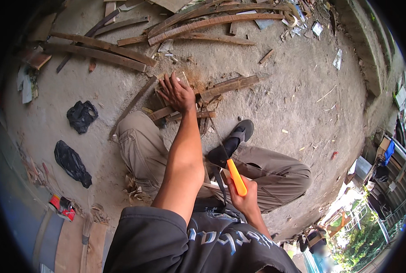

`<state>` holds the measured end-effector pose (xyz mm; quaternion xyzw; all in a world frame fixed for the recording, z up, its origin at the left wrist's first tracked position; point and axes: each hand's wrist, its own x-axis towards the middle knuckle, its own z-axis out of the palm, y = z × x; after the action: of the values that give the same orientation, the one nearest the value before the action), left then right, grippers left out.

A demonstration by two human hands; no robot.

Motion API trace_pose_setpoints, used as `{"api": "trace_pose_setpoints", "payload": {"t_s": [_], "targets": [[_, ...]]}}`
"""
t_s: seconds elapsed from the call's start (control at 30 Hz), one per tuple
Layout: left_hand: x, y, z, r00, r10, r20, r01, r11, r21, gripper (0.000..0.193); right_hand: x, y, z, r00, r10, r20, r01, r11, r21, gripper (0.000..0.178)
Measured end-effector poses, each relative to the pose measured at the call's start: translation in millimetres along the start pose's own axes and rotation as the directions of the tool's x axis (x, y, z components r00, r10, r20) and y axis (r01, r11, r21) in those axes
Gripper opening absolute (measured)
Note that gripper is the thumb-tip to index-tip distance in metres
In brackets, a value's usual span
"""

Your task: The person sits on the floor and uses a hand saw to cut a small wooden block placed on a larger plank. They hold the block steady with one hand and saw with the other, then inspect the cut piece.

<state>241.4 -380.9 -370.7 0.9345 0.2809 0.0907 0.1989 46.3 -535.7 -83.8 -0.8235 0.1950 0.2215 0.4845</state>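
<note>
My right hand [245, 194] is closed round the orange handle of a handsaw [237, 178], close to my body. Its thin dark blade runs up and away from the handle, to the wood pieces between my legs. My left hand [179, 94] lies with its fingers stretched out on a wooden block [181, 78], pressing down from above. Just right of that hand a rough wooden board [230, 88] slants up to the right. Shorter wood offcuts [191, 116] lie under and in front of the left wrist. Where the blade meets the wood is hard to make out.
Long curved timber strips [212, 22] lie across the far ground, with more beams [100, 52] at the far left. Two black plastic bags [81, 116] rest on the left. My shoe [232, 142] is close to the blade. A concrete ledge [362, 45] borders the right.
</note>
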Motion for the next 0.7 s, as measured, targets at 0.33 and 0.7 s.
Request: {"api": "trace_pose_setpoints", "payload": {"t_s": [0.33, 0.7], "targets": [[5, -1, 17, 0.998, 0.021, -0.057, -0.015, 0.995, 0.098, 0.036, 62, -9, 38, 0.999, -0.031, -0.032, 0.029, 0.997, -0.078, 0.014], [0, -3, 17, 0.996, 0.050, -0.067, -0.040, 0.989, 0.143, 0.030, 79, -21, 36, 0.999, -0.038, -0.020, 0.036, 0.998, -0.055, 0.028]]}}
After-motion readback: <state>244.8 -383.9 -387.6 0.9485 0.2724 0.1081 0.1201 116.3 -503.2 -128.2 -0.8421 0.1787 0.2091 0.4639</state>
